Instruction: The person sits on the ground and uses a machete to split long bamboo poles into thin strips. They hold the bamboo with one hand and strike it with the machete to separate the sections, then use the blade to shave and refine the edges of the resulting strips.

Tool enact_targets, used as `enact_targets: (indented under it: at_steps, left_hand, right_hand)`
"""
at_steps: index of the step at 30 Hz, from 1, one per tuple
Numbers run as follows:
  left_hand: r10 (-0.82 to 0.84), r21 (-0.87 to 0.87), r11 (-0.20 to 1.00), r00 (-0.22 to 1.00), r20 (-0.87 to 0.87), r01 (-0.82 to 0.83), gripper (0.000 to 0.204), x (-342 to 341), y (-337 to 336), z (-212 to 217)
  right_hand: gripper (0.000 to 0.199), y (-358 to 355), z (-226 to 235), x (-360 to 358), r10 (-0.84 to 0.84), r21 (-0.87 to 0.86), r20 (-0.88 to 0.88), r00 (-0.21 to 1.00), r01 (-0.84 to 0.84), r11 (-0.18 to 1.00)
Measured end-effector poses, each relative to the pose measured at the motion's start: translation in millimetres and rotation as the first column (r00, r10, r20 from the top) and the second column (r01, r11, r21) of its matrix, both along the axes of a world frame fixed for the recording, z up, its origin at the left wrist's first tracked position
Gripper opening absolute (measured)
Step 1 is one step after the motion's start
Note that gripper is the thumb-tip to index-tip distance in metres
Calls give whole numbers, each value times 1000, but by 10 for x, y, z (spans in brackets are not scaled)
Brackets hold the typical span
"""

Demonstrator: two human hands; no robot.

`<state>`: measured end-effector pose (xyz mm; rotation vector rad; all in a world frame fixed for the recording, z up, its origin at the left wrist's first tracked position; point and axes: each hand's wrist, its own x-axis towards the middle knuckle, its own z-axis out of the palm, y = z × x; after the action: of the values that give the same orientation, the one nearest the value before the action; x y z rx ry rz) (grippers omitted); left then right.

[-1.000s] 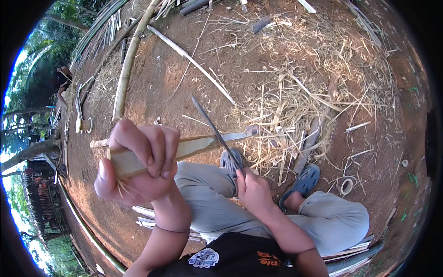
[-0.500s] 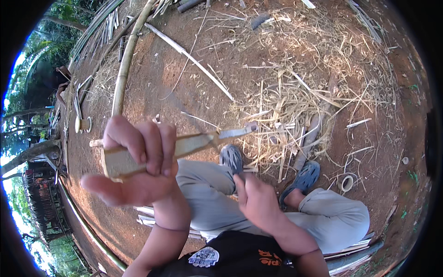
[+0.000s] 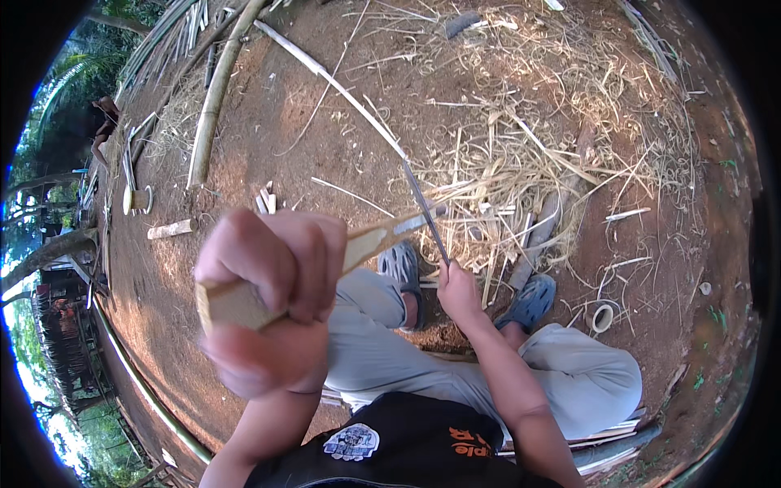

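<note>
Raised close to the camera, my left hand [image 3: 277, 285] is closed around the broad end of a tapered wooden piece [image 3: 368, 246], pale and flat-faced. It narrows toward the right to a thin tip with a whitish patch and a dark end. My right hand [image 3: 459, 294] grips a knife [image 3: 421, 193] whose handle is hidden in the fist. The long dark blade points up and away and crosses the thin tip in view; whether it touches cannot be told.
Curled shavings [image 3: 488, 163] cover the ground ahead, around a log [image 3: 553, 215]. A bamboo pole [image 3: 215, 114] and a long pale stick [image 3: 325, 73] lie ahead. A bamboo ring [image 3: 602, 317] sits by my right foot. Another person [image 3: 104, 130] is at far left.
My right hand has moved up and forward, bringing the knife blade across the wooden piece's tip. My left hand has shifted slightly right and its thumb has folded in.
</note>
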<state>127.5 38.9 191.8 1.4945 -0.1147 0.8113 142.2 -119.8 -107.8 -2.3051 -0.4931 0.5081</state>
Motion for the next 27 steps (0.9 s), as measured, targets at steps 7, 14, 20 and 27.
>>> enact_targets:
  at_steps: [7,14,20,27]
  left_hand:
    - [-69,-9,998,994,87,70,48,-16,172,-67]
    - [-164,80,984,983,79,158,44,-21,199,-44]
    - [-129,66,990,988,80,124,43,32,160,-33]
    - [-114,58,992,990,88,109,39,-25,331,-73]
  right_hand:
    - [26,179,808,-59,38,443,50,998,-56,895]
    - [27,69,447,-58,59,194,-33,998,-52,980]
    - [25,-31,-278,-2,-1,-15,-141,990,-1,1000]
    - [34,117,302,-9,70,225,-26,997,-62,972]
